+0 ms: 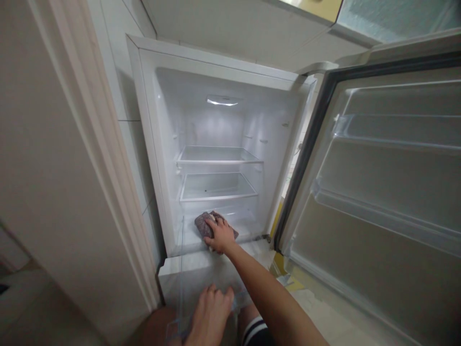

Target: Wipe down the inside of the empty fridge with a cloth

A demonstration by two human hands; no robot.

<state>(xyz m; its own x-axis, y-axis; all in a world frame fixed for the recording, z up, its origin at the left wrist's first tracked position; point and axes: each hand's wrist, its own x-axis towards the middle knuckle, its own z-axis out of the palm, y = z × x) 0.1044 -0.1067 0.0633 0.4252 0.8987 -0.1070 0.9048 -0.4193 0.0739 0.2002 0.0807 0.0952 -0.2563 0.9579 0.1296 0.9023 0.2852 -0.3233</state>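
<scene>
My right hand [220, 234] reaches into the lower part of an open refrigerator [151, 144]. Its fingers press over a bunched greyish-purple cloth [202, 220] near the refrigerator's floor. Closer to me, my left hand [212, 305] has curled fingers at the edge of a see-through piece, apparently a clear plastic drawer [181, 278], whose thin outline runs from inside the compartment towards my lap. My own hand hides part of that grip. Two glass shelves, an upper one [219, 154] and a lower one [219, 186], sit above the cloth. A small dark speck shows on the lower shelf.
The refrigerator door [360, 192] stands wide open on the right, with clear door racks [374, 216]. A wooden door frame [97, 144] is close on the left. The white front of the lower compartment [173, 276] stands below the opening, near my knees.
</scene>
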